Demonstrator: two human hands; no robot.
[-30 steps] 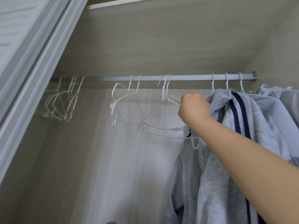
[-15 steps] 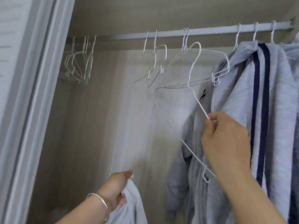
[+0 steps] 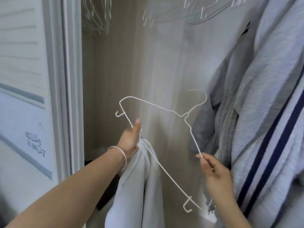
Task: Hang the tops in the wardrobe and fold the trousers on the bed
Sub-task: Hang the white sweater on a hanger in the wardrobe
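Observation:
A white wire hanger [image 3: 164,170] is tilted in front of the open wardrobe, its hook pointing up to the right. My right hand [image 3: 213,171] pinches one of its arms near the lower right. My left hand [image 3: 130,140], with a silver bangle on the wrist, grips a bunched pale grey-white top [image 3: 139,186] that hangs down, and its thumb touches the hanger's long bar.
Grey hooded tops with dark blue stripes [image 3: 263,129] hang at the right. Several empty white hangers [image 3: 97,15] blur along the top edge. The white sliding door [image 3: 24,96] and its frame stand at the left. The wardrobe's back panel [image 3: 125,71] is bare wood grain.
My right hand lifted one hanger off the rail and brought it down. My left hand rose with the pale top to meet the hanger. The view dropped from the rail to mid wardrobe.

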